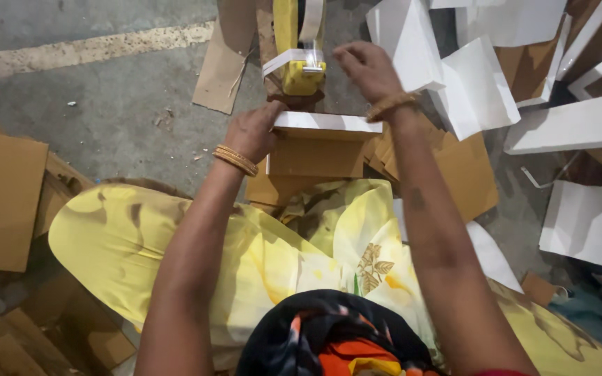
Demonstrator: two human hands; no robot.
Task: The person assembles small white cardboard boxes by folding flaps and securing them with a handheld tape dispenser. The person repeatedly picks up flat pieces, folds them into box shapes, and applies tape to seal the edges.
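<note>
Cardboard box (317, 157) with white foam slab (325, 122) on top, on floor before knees | left hand (251, 132) closed on slab's left end, steadying it | right hand (367, 68) half-open, empty, beside yellow strapping tool (299, 69) with white strap (288, 59) | loose foam pieces (472, 87) piled right
</note>
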